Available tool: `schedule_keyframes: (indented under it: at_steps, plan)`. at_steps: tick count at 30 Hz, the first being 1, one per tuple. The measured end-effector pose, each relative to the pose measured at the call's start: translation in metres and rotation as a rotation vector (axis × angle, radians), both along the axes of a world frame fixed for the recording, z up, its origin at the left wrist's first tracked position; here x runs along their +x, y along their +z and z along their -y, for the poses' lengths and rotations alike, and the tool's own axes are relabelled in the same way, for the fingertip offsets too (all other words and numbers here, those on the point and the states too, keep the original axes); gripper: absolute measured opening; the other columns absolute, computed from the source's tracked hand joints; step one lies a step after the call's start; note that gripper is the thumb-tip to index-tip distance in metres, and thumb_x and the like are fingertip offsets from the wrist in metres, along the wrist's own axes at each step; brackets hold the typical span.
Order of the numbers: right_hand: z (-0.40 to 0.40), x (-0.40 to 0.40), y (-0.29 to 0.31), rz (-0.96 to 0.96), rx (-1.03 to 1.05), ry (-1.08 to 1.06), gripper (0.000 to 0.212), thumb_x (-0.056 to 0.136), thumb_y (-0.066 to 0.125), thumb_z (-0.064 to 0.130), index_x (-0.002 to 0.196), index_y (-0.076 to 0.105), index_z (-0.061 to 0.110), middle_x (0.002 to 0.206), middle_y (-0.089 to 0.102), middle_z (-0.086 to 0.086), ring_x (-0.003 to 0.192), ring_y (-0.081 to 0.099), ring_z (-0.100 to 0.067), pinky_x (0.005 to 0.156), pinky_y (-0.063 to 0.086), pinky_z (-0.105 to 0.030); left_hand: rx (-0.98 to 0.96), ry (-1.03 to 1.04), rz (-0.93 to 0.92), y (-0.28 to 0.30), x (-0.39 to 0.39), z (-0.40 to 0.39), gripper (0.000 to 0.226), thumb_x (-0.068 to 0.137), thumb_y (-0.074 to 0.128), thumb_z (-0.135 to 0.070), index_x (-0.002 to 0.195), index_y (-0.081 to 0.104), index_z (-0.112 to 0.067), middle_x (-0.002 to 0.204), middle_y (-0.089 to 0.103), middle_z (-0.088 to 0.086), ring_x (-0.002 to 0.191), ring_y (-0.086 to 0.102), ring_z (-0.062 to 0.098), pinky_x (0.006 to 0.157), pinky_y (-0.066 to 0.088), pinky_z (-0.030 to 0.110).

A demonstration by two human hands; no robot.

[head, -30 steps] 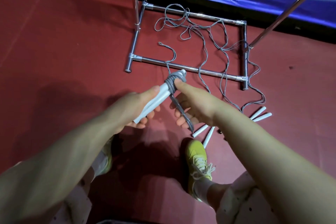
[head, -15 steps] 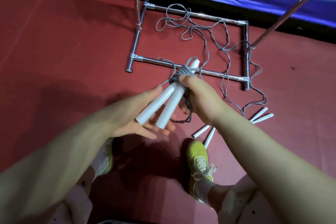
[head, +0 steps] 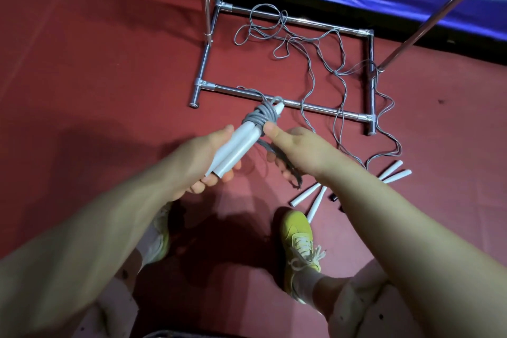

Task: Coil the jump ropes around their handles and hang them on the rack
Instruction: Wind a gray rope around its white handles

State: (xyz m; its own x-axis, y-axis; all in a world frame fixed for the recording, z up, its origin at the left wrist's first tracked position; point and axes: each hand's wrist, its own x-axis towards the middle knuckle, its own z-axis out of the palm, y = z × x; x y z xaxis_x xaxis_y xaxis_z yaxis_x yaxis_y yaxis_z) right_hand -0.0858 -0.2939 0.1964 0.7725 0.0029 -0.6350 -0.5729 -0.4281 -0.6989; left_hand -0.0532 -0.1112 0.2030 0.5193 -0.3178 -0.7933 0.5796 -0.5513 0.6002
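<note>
At frame centre, the left hand (head: 203,156) is gripping the paired white handles (head: 233,149), fingers curled beneath them, while the right hand (head: 297,149) is pinching the grey rope (head: 260,115) against the coil, thumb on top, its loose tail (head: 288,170) hanging under the palm. Judging from this, the wraps could be slipping off the handle tips (tension looks slight) if that thumb lifts. Two uncoiled ropes (head: 323,63) are lying tangled across the rack base (head: 274,101) at upper right, likely to snag later.
</note>
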Motion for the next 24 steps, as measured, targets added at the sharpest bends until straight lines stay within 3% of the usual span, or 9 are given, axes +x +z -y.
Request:
schedule_keyframes:
  at_steps: [3,5,8,11,14,16,18,21,24]
  plan:
    - [-0.003,0.0,0.0,0.044,0.003,-0.047,0.055,0.098,0.039,0.049,0.067,0.058,0.007,0.046,0.05,-0.002,0.035,0.045,-0.014,0.039,0.039,-0.021,0.082,-0.029,0.105,-0.002,0.002,0.0,0.06,0.089,0.033,-0.066,0.078,0.064,-0.016,0.061,0.056,-0.002,0.045,0.032,0.012,0.043,0.022,0.021]
    - [-0.006,0.001,0.002,-0.01,0.13,-0.113,0.051,0.097,0.041,0.049,0.074,0.058,0.006,0.05,0.05,-0.001,0.037,0.045,-0.012,0.04,0.04,-0.02,0.132,-0.065,0.216,-0.006,0.004,-0.002,0.065,0.074,0.038,-0.075,0.081,0.064,-0.016,0.067,0.055,-0.001,0.049,0.035,0.015,0.048,0.026,0.026]
    - [-0.01,0.001,0.002,-0.134,0.294,-0.183,0.062,0.089,0.035,0.066,0.085,0.06,0.01,0.06,0.053,-0.002,0.043,0.047,-0.013,0.044,0.04,-0.021,0.153,-0.037,0.376,-0.007,0.005,-0.005,0.073,0.052,0.045,-0.077,0.086,0.061,-0.014,0.064,0.051,-0.002,0.053,0.041,0.018,0.058,0.032,0.031]
    - [-0.012,0.002,-0.001,-0.073,0.292,-0.241,0.062,0.086,0.04,0.07,0.08,0.06,0.011,0.063,0.049,-0.003,0.044,0.043,-0.015,0.046,0.036,-0.024,0.224,-0.072,0.474,-0.006,0.003,-0.003,0.054,0.059,0.064,-0.067,0.087,0.058,-0.021,0.071,0.058,-0.002,0.068,0.055,0.022,0.064,0.039,0.033]
    - [-0.013,0.002,-0.001,0.057,0.223,-0.26,0.047,0.092,0.047,0.053,0.063,0.047,0.016,0.058,0.04,-0.007,0.043,0.032,-0.017,0.045,0.027,-0.026,0.169,-0.125,0.525,-0.011,-0.005,-0.001,0.046,0.062,0.069,-0.059,0.082,0.053,-0.02,0.073,0.057,-0.005,0.068,0.053,0.017,0.062,0.037,0.033]
    - [-0.012,0.003,0.001,0.107,0.245,-0.287,0.04,0.089,0.048,0.048,0.061,0.039,0.02,0.056,0.032,-0.004,0.046,0.024,-0.016,0.047,0.019,-0.029,-0.035,-0.084,0.445,-0.011,-0.011,0.003,0.036,0.07,0.067,-0.052,0.072,0.05,-0.02,0.059,0.052,-0.013,0.056,0.048,0.009,0.058,0.036,0.029]
    - [-0.01,0.003,0.002,0.133,0.317,-0.311,0.032,0.078,0.046,0.047,0.062,0.036,0.022,0.055,0.028,0.0,0.051,0.019,-0.016,0.051,0.014,-0.033,-0.274,0.057,0.129,-0.002,-0.015,0.009,0.026,0.083,0.056,-0.047,0.079,0.058,-0.021,0.061,0.059,-0.014,0.055,0.055,0.004,0.06,0.046,0.023]
    - [-0.009,0.003,0.004,0.191,0.434,-0.328,0.027,0.075,0.042,0.044,0.063,0.037,0.019,0.051,0.03,0.0,0.049,0.021,-0.016,0.051,0.015,-0.031,-0.553,0.042,-0.395,0.005,-0.016,0.007,0.064,0.076,0.038,-0.062,0.095,0.07,-0.009,0.076,0.065,0.01,0.063,0.062,0.024,0.069,0.053,0.036]
    - [-0.009,0.004,0.003,0.244,0.493,-0.291,0.038,0.077,0.041,0.049,0.065,0.041,0.013,0.048,0.036,-0.003,0.043,0.03,-0.019,0.045,0.026,-0.027,-0.77,0.04,-0.508,0.003,-0.016,0.001,0.064,0.077,0.04,-0.063,0.091,0.071,-0.009,0.063,0.052,0.003,0.05,0.048,0.017,0.063,0.049,0.035]
